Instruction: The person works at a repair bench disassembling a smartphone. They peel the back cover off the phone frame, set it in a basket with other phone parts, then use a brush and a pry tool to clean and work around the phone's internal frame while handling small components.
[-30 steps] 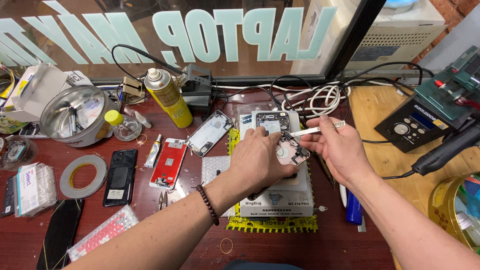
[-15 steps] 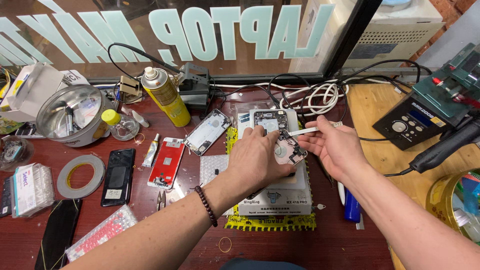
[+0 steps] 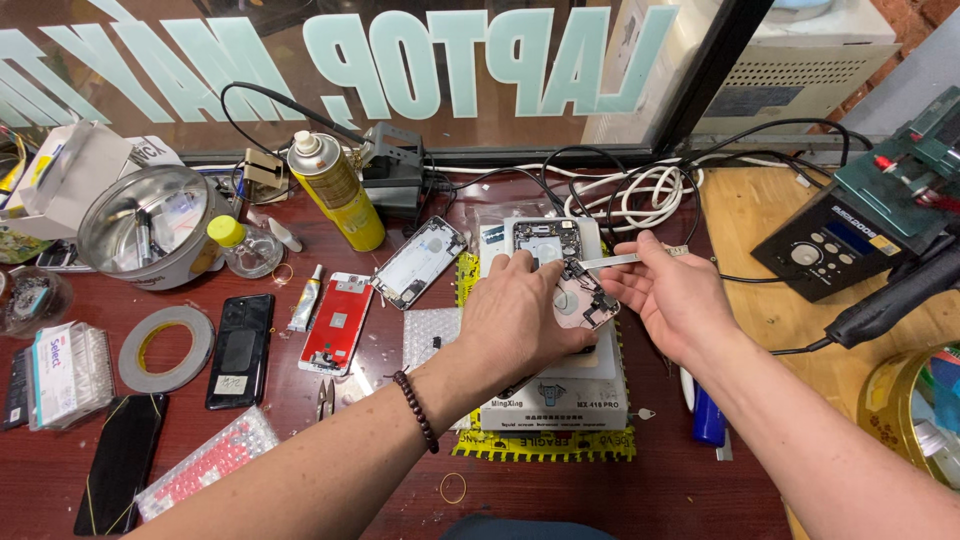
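A dark red bench point(image 3: 300, 470) below a lettered window point(image 3: 420, 70), seen from above. We see the left hand point(image 3: 525, 320) lying palm-down on an opened phone point(image 3: 580, 300), fingers curled loosely over its pink housing and pressing it to the white pad point(image 3: 565, 390) beneath. The right hand point(image 3: 670, 300) pinches flat tweezers point(image 3: 620, 261) between thumb and fingers, their tips reaching over the phone's upper end. The pad rests on a yellow mat point(image 3: 545, 445). Just left of the left hand lies a grey phone frame point(image 3: 418, 262), then a red phone point(image 3: 338, 322), a small tube point(image 3: 306, 298) and a black phone point(image 3: 240, 350). Farther out we note a tape roll point(image 3: 165, 348), a yellow spray can point(image 3: 335, 190), a small bottle point(image 3: 245, 245) and a round lamp reflector point(image 3: 145, 225). White cable point(image 3: 650, 195) is coiled behind the phone. To the right, a black control box point(image 3: 840, 250) sits on a wooden board point(image 3: 760, 230).
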### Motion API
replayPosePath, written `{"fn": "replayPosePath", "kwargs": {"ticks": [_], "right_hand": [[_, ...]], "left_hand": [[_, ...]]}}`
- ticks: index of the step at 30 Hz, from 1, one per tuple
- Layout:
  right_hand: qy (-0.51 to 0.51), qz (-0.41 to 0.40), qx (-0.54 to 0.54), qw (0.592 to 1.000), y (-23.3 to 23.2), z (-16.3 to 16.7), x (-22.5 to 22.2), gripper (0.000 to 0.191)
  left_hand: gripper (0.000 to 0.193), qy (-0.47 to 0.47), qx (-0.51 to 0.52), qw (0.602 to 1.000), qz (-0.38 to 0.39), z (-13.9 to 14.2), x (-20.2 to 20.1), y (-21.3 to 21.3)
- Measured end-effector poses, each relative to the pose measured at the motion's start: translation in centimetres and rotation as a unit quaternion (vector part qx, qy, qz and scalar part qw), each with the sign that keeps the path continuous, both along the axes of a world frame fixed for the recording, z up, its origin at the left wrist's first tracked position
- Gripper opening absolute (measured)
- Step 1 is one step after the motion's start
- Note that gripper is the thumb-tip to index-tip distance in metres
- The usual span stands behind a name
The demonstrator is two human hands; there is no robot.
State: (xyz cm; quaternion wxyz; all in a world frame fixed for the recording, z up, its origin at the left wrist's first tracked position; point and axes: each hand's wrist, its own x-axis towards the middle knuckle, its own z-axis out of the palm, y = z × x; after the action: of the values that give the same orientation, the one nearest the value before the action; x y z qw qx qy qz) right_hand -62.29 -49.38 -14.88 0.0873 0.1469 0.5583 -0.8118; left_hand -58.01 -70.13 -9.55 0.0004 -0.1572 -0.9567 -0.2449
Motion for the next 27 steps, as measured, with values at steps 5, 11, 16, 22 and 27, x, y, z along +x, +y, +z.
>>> {"fn": "replayPosePath", "kwargs": {"ticks": [5,11,16,22,27], "right_hand": [[-0.007,0.007,-0.008,1.0,0.7,-0.9,-0.4,0.037],[-0.021,0.019,-0.031,0.999,1.2,-1.4,-0.9,0.036],[-0.007,0.046,-0.03,0.998,1.3,-1.5,-1.0,0.037],[-0.035,0.052,-0.028,0.998,1.3,-1.2,-2.1,0.034],[-0.054,0.026,-0.036,0.998,1.0,-1.2,-2.2,0.032]], "left_hand": [[0.085,-0.012,0.005,1.0,0.009,-0.1,0.0,0.1],[0.087,-0.022,0.051,0.998,0.027,-0.3,0.5,-0.1],[0.088,-0.029,0.07,0.996,0.042,-0.4,0.7,-0.2],[0.084,-0.019,0.076,0.996,0.05,-0.6,1.0,-0.2],[0.082,-0.018,0.073,0.996,0.046,-0.4,0.9,-0.2]]}}
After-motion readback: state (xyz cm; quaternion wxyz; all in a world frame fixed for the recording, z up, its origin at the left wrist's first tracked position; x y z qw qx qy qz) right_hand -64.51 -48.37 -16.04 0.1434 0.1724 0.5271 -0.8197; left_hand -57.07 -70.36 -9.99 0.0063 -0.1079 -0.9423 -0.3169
